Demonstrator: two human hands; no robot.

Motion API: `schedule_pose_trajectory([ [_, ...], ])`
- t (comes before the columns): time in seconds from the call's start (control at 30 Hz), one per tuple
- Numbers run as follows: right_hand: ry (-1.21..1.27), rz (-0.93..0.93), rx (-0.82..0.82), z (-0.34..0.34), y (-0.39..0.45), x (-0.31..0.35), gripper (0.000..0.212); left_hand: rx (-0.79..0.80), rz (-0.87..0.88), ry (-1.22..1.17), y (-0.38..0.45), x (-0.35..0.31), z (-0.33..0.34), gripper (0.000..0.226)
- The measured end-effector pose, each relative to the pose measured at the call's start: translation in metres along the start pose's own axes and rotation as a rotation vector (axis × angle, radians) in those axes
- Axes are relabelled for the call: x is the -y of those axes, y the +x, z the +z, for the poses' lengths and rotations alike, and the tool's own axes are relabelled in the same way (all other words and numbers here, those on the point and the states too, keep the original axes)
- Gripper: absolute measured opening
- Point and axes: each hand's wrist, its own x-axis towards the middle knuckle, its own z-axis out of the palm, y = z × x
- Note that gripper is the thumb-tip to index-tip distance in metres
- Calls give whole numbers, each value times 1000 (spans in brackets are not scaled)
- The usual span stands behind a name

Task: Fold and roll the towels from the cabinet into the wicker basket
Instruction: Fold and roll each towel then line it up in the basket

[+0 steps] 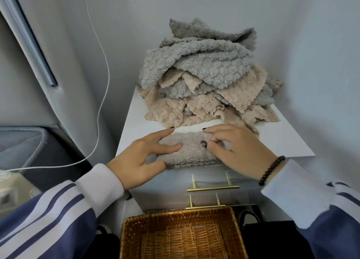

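Note:
A beige towel (188, 151), folded into a narrow band or roll, lies along the front edge of the white cabinet top (282, 141). My left hand (140, 157) grips its left end, fingers on top and thumb at the front. My right hand (239, 151) holds its right end with curled fingers, thumb pressing on top. Behind it sits a loose heap of grey and beige towels (204, 77). The wicker basket (181, 235) stands below the cabinet front, with nothing visible inside.
The cabinet has two brass drawer handles (213, 188) just under my hands. A white cable (101, 83) hangs along the wall at the left. A dark bin with grey rope trim (29, 147) stands at the left. Walls close in behind and at the right.

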Motion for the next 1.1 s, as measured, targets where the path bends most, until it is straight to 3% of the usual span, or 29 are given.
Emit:
schedule_pose_trajectory([
  [0.1, -179, -65, -208, 13, 9, 6, 30, -227, 38, 187, 6, -10, 11, 47],
  [0.2, -259, -157, -290, 27, 14, 16, 11, -324, 79, 368, 16, -20, 30, 36],
  [0.23, -258, -159, -268, 32, 14, 17, 12, -320, 62, 385, 18, -22, 35, 35],
  [0.3, -266, -144, -165, 44, 11, 10, 33, -299, 35, 387, 18, -19, 45, 38],
  [0.47, -312, -18, 115, 45, 9, -13, 74, -140, -49, 527, 15, -3, 51, 68],
  [0.67, -391, 43, 224, 41, 13, -12, 91, -25, -92, 650, 16, 2, 45, 78],
  [0.77, -345, 45, 244, 39, 13, -13, 87, 10, -125, 571, 18, 1, 39, 84],
  [0.87, -281, 5, 219, 30, 10, -9, 77, -71, -108, 284, 18, -2, 28, 89],
  [0.97, -194, -48, 136, 15, 4, -3, 59, -215, -101, 65, 13, -7, 23, 78],
  [1.1, -227, -211, -12, 10, -10, 5, 62, -291, 123, 95, 0, -13, 26, 57],
])
